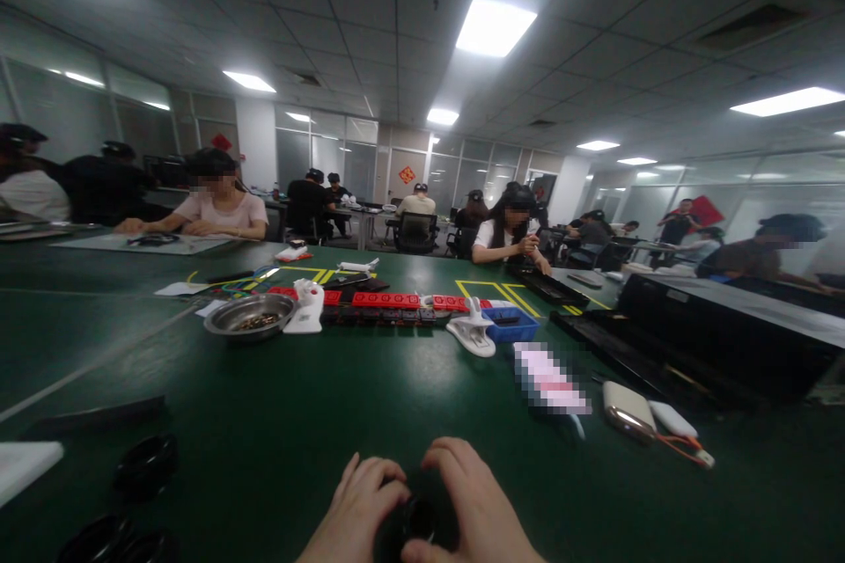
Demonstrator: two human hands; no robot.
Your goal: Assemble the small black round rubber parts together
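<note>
At the bottom middle, my left hand (362,506) curls round the left side of a small black ring-like part (418,521) with a hollow centre. From the other side my right hand (476,501) closes on the same part, its thumb at the near edge and its fingers arched over the far side. Dark shadow and the fingers hide much of the part. To the left lie similar glossy black rings (146,464), with more of them (99,538) at the lower edge, blurred.
Across the green table (277,405) stand a metal bowl (254,330) of small brass-coloured pieces, a white clamp-like stand (473,330), a blue bin (511,330) and a row of red blocks (386,300). A power bank (628,409) and long black housing (719,334) lie right. Co-workers sit opposite.
</note>
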